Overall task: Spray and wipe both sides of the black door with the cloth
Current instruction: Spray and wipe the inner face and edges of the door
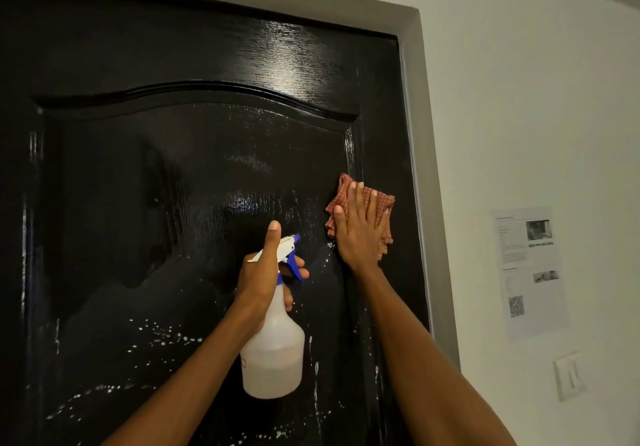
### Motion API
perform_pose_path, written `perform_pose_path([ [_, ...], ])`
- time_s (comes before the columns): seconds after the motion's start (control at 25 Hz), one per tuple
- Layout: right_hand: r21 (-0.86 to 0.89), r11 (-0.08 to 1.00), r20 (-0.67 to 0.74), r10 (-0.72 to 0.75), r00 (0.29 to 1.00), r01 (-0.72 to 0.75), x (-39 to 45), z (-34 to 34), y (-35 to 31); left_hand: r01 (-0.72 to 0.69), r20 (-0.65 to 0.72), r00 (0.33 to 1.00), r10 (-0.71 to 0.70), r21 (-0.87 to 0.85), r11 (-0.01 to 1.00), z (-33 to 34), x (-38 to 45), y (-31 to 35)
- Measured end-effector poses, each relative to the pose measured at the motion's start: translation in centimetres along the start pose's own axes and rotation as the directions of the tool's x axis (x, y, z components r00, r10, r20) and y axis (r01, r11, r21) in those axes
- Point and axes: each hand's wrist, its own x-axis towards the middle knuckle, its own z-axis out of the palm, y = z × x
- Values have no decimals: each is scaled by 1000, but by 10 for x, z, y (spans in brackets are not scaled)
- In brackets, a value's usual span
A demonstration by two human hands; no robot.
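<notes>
While my left hand [263,272] grips the spray bottle [273,352] by its neck, my right hand [358,231] presses the red cloth [381,203] flat, fingers straight and together. It sits by the right edge of the wet black door [156,186].

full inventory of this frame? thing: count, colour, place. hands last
door: 1, glossy black, fills left and centre; white spray droplets on lower part
door frame: 1, grey, along the door's top and right edge
cloth: 1, red-orange check, pressed flat on the door near its right edge
spray bottle: 1, translucent white with blue trigger, held in front of the door, centre
wall: 1, white, right
printed sheet: 1, white with photos and a QR code, on the wall
light switch: 1, white, below the sheet
left hand: grips the bottle's neck
right hand: fingers straight, pressing the cloth
</notes>
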Motion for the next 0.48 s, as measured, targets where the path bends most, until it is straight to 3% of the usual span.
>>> perform_pose_path([
  [0.28, 1, 988, 188, 151, 971, -154, -195, 34, 62, 16, 6, 1000, -16, 7, 1000, -2, -18, -20],
  [0.48, 11, 993, 118, 119, 986, -121, -113, 17, 34, 35, -22, 999, -35, 22, 999, -5, -19, -16],
])
